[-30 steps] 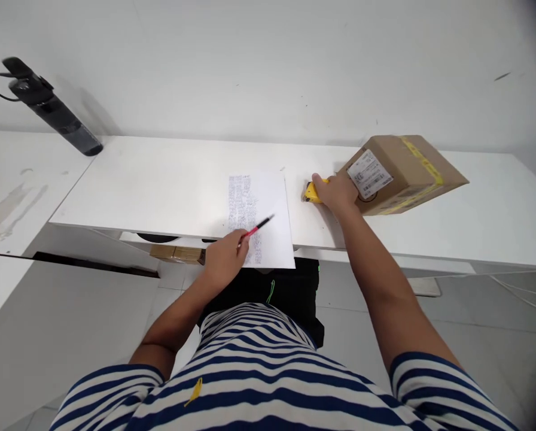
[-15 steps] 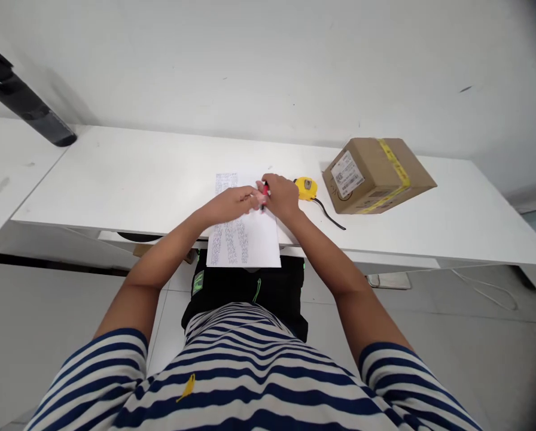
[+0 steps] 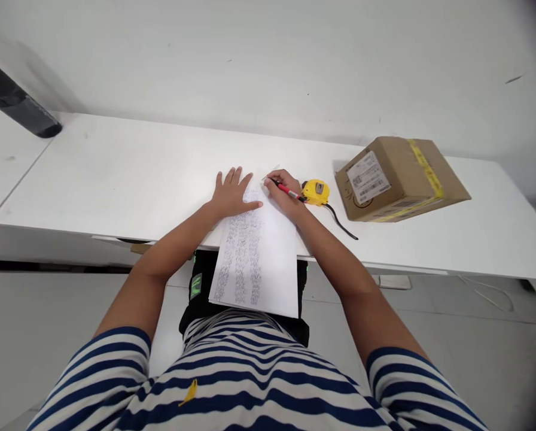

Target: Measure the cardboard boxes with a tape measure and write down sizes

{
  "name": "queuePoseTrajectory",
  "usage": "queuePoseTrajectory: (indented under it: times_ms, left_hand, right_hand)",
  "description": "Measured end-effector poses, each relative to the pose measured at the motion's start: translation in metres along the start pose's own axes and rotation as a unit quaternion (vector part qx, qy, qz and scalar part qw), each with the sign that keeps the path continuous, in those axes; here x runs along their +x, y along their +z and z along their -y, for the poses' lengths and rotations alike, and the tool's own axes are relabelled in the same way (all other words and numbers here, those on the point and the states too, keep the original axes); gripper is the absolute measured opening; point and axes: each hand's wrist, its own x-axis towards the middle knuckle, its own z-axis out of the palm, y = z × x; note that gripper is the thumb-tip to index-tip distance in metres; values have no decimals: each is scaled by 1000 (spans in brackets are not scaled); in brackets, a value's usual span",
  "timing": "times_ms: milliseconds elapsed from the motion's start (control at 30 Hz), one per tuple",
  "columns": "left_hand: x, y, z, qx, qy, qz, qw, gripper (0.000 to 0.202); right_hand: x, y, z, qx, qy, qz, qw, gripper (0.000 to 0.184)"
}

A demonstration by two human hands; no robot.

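Observation:
A sheet of paper (image 3: 274,257) with columns of handwriting lies on the white table and overhangs its front edge toward my body. My left hand (image 3: 231,194) rests flat with spread fingers across the paper's upper left part and the tabletop. In my right hand (image 3: 283,187) is a red and black pen (image 3: 288,191), gripped in a writing hold, its tip near the top of the paper. Just right of that hand sits a yellow tape measure (image 3: 315,191) with a black strap trailing toward the front edge.
A cardboard box (image 3: 400,179) with yellow tape and a white label stands on the table (image 3: 128,173) at the right. A dark cylinder (image 3: 21,99) leans in at the far left. The wall rises behind the table.
My hands have parted from around the pen. The left now lies spread on the paper, and the right holds the pen in a writing grip. The paper reaches closer to my body.

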Motion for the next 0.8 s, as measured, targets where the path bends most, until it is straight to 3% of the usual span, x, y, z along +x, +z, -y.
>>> queuePoseTrajectory:
  times_ms: [200,433,600,800]
  left_hand:
    - [2,-6,12,-18,44,33,998,105]
    - [7,2,16,-34,92,28,995,87]
    - [8,0,15,-33,86,42,995,84]
    - [9,4,18,-55,96,23,994,84]
  right_hand:
    - [-5,-5,7,-73,18,14,997,16]
    - [-6,-4,4,-146,-20,-1,989,26]
    - [-2,-5,-2,-138,-29,12,990,23]
    - [-3,-3,2,-158,-28,11,987,27]
